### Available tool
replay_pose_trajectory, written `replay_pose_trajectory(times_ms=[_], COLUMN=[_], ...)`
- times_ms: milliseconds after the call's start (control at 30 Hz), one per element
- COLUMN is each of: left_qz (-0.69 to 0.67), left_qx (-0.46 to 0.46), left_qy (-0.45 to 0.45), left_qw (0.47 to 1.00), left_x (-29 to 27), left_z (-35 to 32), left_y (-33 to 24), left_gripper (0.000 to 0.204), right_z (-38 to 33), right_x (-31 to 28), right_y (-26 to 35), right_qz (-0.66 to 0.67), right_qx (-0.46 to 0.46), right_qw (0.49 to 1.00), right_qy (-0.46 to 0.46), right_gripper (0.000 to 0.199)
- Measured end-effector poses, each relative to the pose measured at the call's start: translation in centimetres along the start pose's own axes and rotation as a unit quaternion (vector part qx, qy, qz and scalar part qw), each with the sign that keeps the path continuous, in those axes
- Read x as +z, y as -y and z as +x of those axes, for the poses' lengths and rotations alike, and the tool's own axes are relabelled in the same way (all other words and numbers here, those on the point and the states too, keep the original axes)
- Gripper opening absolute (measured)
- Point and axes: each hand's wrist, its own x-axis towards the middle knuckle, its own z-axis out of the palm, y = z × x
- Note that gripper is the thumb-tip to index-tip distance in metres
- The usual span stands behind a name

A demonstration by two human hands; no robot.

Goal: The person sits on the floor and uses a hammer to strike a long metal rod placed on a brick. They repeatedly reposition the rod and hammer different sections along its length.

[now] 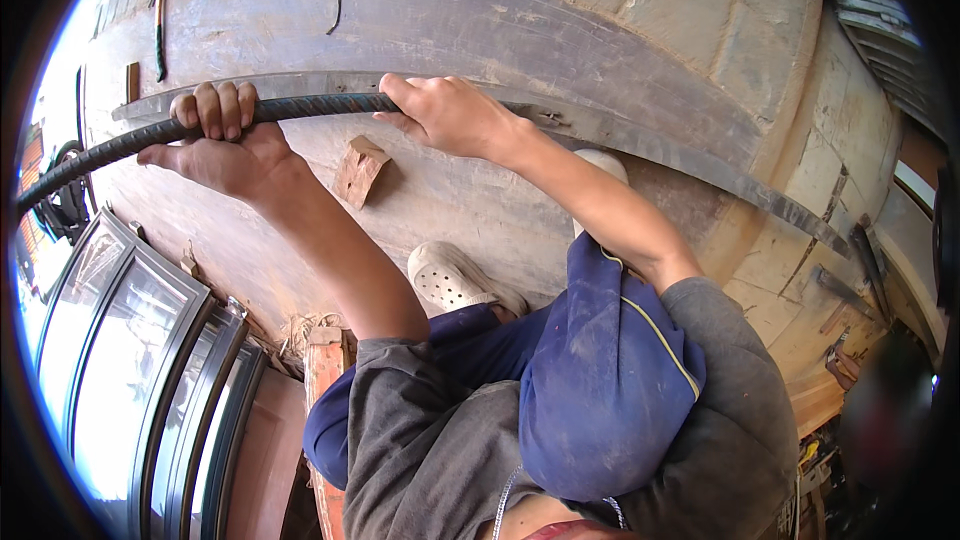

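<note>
A long dark ribbed bar [110, 150], apparently steel rebar, runs from the left rim to the middle of the view. It looks curved, partly from the lens. My left hand [230, 145] is closed round it, fingers over the top and thumb pointing left along the underside. My right hand [440, 115] grips the bar near where its right end disappears, so that end is hidden. Just beyond both hands lies a long flat grey metal strip [690, 170] on the ground. A small broken wooden block [358, 172] sits below the bar, between my forearms.
Dark-framed glass panels [130, 340] lean at the left, beside a wooden beam [326, 370]. My foot in a pale clog [455, 275] is in front of me. A thin rod [160, 30] lies at the far left. Metal pieces and tools [845, 365] lie at the right.
</note>
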Motion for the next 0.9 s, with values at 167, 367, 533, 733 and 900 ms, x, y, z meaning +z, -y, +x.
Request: replay_pose_trajectory(times_ms=[167, 367, 533, 733, 900], left_qz=[-0.111, -0.095, -0.072, -0.085, -0.093], left_qx=[-0.027, -0.088, -0.058, -0.007, -0.053], left_qy=[0.016, -0.032, -0.015, 0.013, -0.039], left_qw=[0.993, 0.991, 0.996, 0.996, 0.993], left_x=[-6.5, -7.8, -5.3, -2.2, -6.7], left_z=[2.5, 5.5, 3.4, -1.6, 3.2], left_y=[3.5, 5.1, 2.8, 0.5, 4.7], left_gripper=[0.066, 0.066, 0.069, 0.067, 0.067], right_z=[-1.0, 0.9, 0.7, -1.5, -0.7], right_x=[3.6, 4.7, 2.9, 0.4, 3.9], right_y=[-2.2, -2.6, -1.8, 0.4, -2.3], right_qz=[-0.115, -0.091, -0.075, -0.031, -0.09], right_qx=[-0.007, 0.052, 0.064, 0.035, 0.042], right_qw=[0.993, 0.994, 0.994, 0.998, 0.995], right_qy=[-0.037, 0.018, 0.053, 0.036, 0.028], right_gripper=[0.029, 0.024, 0.023, 0.017, 0.015])
